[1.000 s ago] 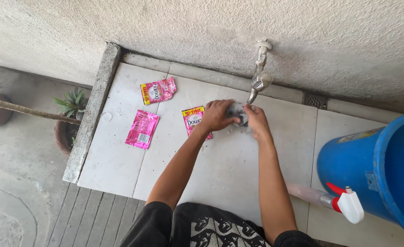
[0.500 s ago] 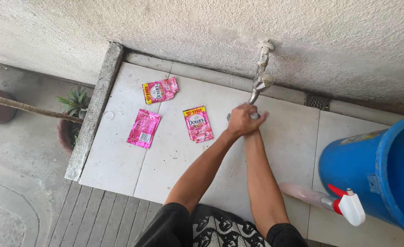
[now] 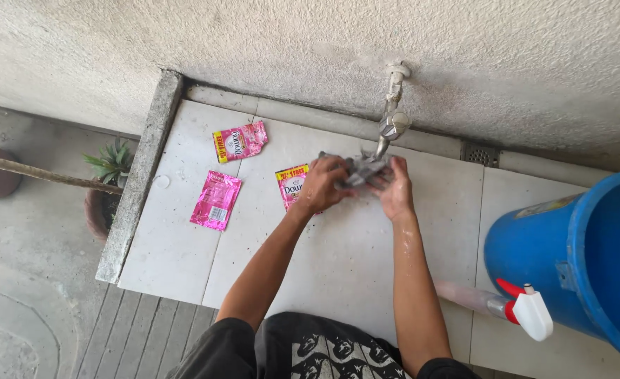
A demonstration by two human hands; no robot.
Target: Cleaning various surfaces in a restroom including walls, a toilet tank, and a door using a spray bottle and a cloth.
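My left hand and my right hand both grip a small grey wet cloth stretched between them. They hold it right under the metal tap that sticks out of the rough wall. My forearms look wet. Beneath my left hand a pink sachet lies on the white tiled floor, partly covered by the hand.
Two more pink sachets lie on the tiles to the left. A big blue bucket stands at the right, with a spray bottle lying beside it. A floor drain, a concrete kerb and a potted plant are nearby.
My hands, pressed together half a second ago, have parted and now pull the cloth between them under the tap. The view has shifted slightly.
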